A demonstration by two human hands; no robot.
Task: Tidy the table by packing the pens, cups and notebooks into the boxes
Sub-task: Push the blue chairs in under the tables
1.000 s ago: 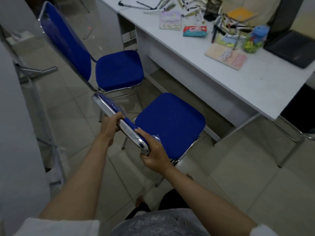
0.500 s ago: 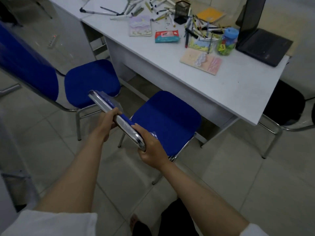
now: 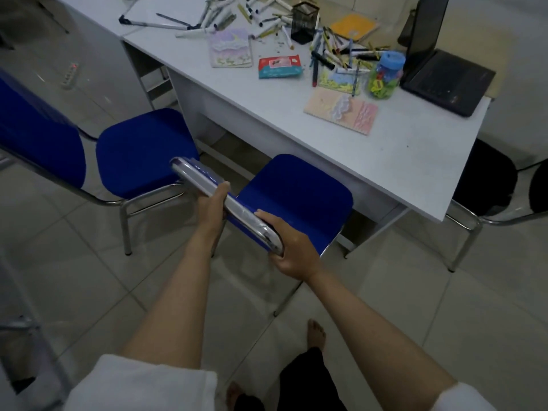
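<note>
The chair (image 3: 292, 200) is gripped by both hands along its chromed top rail, the left hand (image 3: 211, 205) curled over the middle, the right hand (image 3: 292, 250) wrapped round the near corner; it is judged stiff and fairly light, though the plastic-wrapped metal may be slippery. On the worktop (image 3: 415, 161) beyond, the notebooks (image 3: 341, 109) lie flat (thin and slightly flexible, best lifted by an edge). The jar (image 3: 385, 76), far right, looks rigid and is best taken round its body. The pens (image 3: 332, 51) lie scattered across the far side, light and prone to rolling, best gathered in bunches. No boxes are seen.
</note>
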